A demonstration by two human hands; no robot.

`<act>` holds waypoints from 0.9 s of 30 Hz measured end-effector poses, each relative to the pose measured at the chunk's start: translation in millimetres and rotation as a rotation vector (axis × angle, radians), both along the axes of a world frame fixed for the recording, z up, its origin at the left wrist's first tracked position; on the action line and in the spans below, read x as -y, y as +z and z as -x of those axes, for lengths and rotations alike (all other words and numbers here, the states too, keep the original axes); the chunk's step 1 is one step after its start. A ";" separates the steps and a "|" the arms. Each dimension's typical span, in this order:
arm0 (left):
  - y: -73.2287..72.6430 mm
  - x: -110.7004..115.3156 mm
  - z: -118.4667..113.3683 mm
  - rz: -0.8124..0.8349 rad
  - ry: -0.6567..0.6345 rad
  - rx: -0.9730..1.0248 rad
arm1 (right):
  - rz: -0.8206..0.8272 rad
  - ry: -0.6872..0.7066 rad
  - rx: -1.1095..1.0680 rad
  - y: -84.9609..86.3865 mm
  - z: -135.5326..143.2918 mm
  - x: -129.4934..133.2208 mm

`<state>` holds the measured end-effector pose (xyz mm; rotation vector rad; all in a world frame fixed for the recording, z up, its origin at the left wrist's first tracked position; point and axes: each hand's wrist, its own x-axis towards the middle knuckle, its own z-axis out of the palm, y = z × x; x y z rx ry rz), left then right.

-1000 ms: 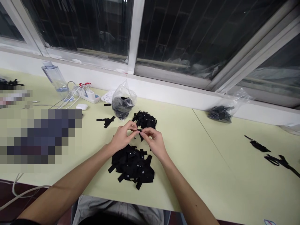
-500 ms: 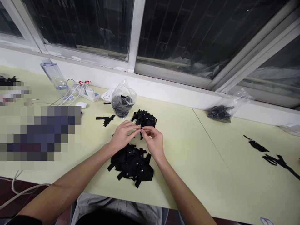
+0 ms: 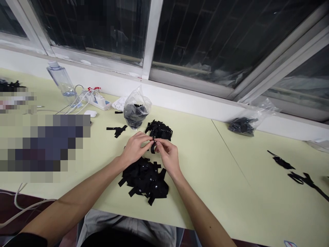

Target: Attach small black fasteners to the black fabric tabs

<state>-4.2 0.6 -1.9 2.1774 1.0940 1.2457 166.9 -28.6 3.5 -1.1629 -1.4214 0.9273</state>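
My left hand (image 3: 136, 147) and my right hand (image 3: 168, 154) meet fingertip to fingertip above the table. Between them they pinch a short black strap (image 3: 153, 148), whose lower end hangs down in a curve. Its upper end is covered by the fingertips. Just below my hands lies a large heap of black fabric pieces (image 3: 146, 181) with strap ends and small shiny spots. A second pile of short black straps (image 3: 159, 129) sits right behind my fingers.
Behind the piles stands a clear plastic bag (image 3: 137, 111) of black pieces; another bag (image 3: 241, 126) lies by the window. At the left are a water bottle (image 3: 61, 82), a power strip (image 3: 100, 102) with cables and a white case (image 3: 90, 113). Loose black straps (image 3: 308, 180) lie far right.
The hanging part of the strap has shifted and now curves between my hands. Both hands stay in nearly the same place, still pinching.
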 end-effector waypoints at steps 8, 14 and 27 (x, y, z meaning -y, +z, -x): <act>-0.2 1.4 -0.7 -0.003 -0.041 -0.029 | -0.265 -0.010 0.342 4.4 -11.3 -1.4; -2.7 0.5 -1.2 0.001 -0.068 -0.027 | -0.518 -0.006 0.588 -6.4 -19.3 -5.8; -8.7 4.9 -13.6 0.348 -0.042 0.323 | -0.707 -0.121 0.766 -18.9 -14.1 -5.9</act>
